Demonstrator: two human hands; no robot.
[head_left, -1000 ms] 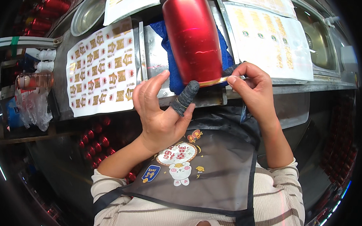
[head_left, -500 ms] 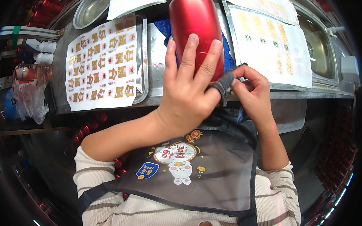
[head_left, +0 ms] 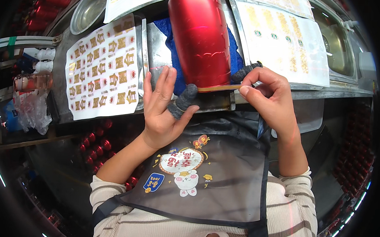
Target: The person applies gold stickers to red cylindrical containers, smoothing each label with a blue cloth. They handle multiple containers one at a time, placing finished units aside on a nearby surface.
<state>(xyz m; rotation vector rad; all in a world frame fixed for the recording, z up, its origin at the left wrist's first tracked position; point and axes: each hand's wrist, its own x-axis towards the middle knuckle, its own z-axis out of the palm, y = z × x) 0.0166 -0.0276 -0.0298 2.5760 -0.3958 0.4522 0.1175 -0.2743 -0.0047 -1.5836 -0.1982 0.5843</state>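
Note:
A large shiny red metal bottle [head_left: 200, 38] lies on a blue cloth [head_left: 162, 28] on the metal counter, its base end toward me. A narrow gold strip [head_left: 219, 89] runs along that base edge and reaches past it to my right hand [head_left: 273, 96]. The right thumb and fingers are pinched at the strip's end, with a dark grey finger sleeve beside the bottle. To the left of the base, my left hand [head_left: 160, 113] is off the bottle, fingers stretched out and holding nothing. Its index finger wears a dark grey sleeve [head_left: 184, 101] fastened by a band.
A white sheet of gold and red decals [head_left: 103, 68] lies on a tray at left. More gold decal sheets [head_left: 282, 46] lie at right, beside a metal basin [head_left: 337, 44]. A round metal bowl [head_left: 89, 10] stands far left. Plastic bags [head_left: 33, 111] hang at the left edge.
My left hand has come off the bottle's top side and moved down and left, fingers spread. The bottle has shifted slightly left, and the gold strip at its base now shows.

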